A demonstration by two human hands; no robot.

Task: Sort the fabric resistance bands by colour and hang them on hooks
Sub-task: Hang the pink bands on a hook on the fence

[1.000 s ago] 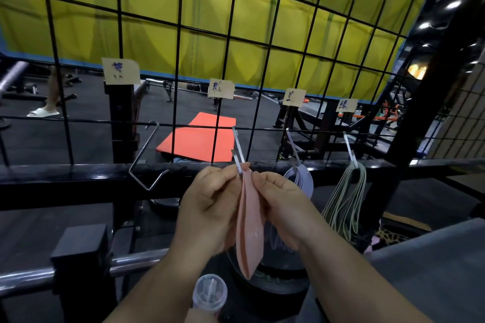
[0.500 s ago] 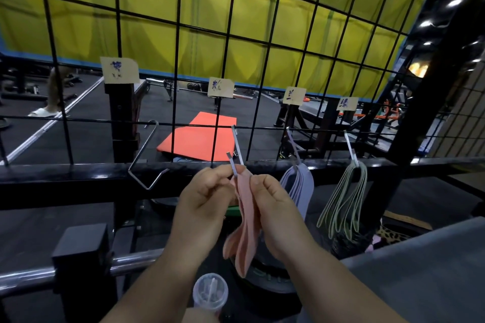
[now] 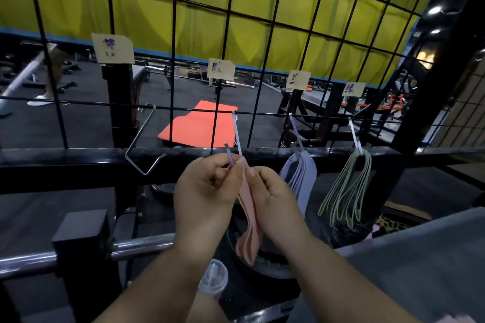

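Pink bands (image 3: 248, 233) limp at second hook (image 3: 237, 134)

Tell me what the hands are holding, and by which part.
The left hand and right hand pinch the pink fabric resistance bands at their top end, by the silver metal hook; the rest hangs free.

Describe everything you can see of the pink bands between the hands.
The pink bands are several flat loops of soft-looking salmon fabric, bunched together and hanging straight down. The left hand and right hand pinch their top end at the lower bend of the second hook from the left on the wire grid. Fingers hide whether the loops sit on it. Their rounded lower ends fan apart slightly in front of a dark round plate.
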